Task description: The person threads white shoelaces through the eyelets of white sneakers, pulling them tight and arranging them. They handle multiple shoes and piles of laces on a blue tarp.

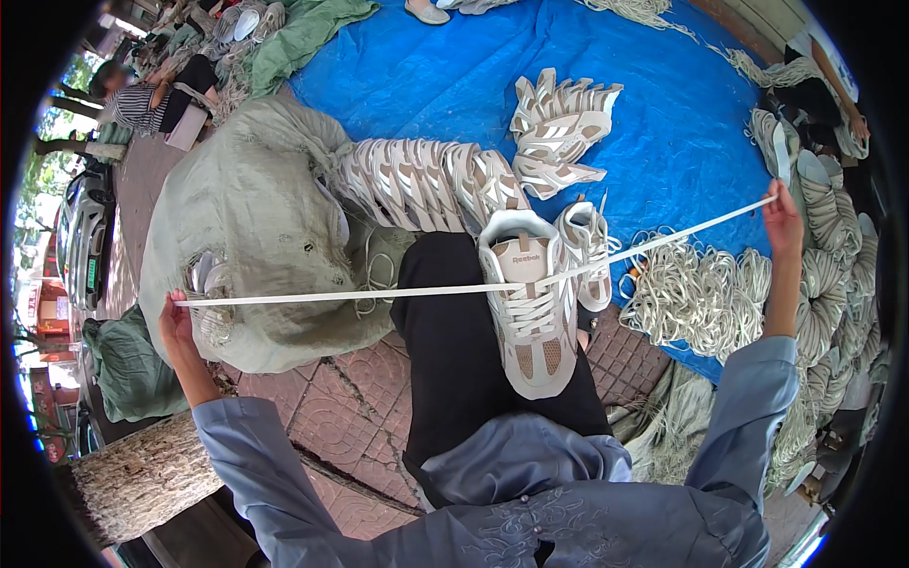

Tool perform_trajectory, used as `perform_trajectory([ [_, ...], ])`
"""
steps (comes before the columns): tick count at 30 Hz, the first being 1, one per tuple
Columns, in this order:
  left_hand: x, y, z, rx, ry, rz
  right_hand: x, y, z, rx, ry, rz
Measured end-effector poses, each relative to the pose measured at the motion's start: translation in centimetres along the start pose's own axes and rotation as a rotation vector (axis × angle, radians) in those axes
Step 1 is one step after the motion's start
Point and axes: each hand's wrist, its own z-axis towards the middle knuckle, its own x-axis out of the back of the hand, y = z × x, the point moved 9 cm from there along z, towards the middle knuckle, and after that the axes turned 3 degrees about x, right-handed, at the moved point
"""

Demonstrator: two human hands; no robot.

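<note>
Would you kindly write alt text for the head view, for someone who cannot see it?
A person's left hand and right hand hold a white lace stretched wide from a beige shoe resting on black trousers. Beyond, shoe uppers and a heap of pale laces lie on a blue tarp.

Sneaker (532, 348): white and beige, tan panels at the toe. Pose: lace side up on the black-trousered lap (440, 341), toe toward the wearer, collar opening away. The tongue carries a tan patch.

Lace (379, 292): flat, white. State: threaded in crosswise rows over the front; both free ends extended taut from near the tongue. The left run is nearly level; the right run slopes outward and away from the wearer.
</note>
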Motion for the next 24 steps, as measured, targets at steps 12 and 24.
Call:
perform_trajectory([
  [12,4.2,2.5,-2.3,0.003,0.116,0.047,21.3,-9.9,0.9,0.206,0.397,-0.053],
  [24,-34.1,-22.6,-42.5,0.237,-0.826,0.395,-32.9,18.6,-18.2,-0.097,-0.811,-0.932],
])
